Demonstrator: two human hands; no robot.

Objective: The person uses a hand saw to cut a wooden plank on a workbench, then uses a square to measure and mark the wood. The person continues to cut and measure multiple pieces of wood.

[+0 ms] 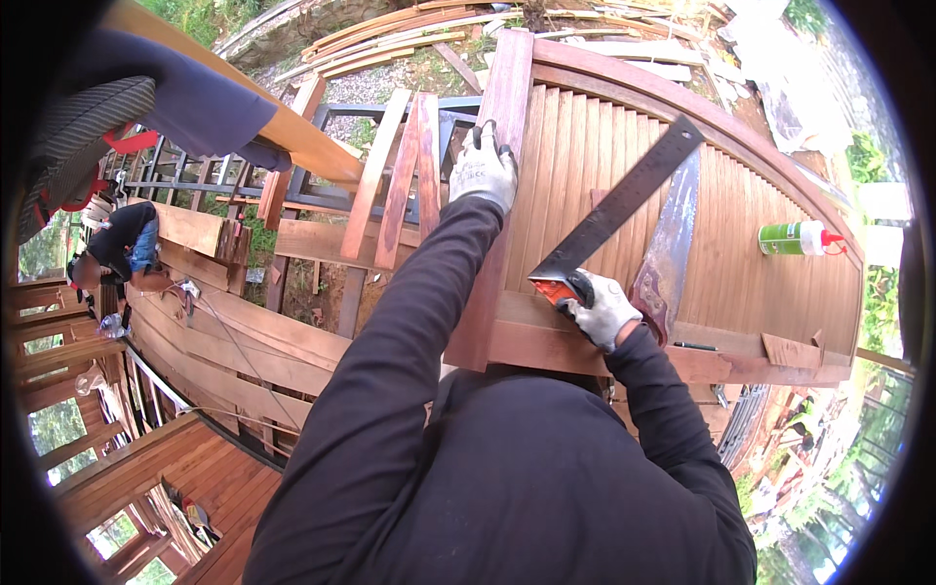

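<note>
Here, the right hand (606,312) gripped the square (621,207), its blade slanting up-right, away from the plank (484,302); the left hand (481,177) lay on the plank, closure indeterminable.

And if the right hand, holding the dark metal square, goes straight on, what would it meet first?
Likely the long reddish-brown wooden board, though depth is unclear and the right hand might pass above it.
</note>
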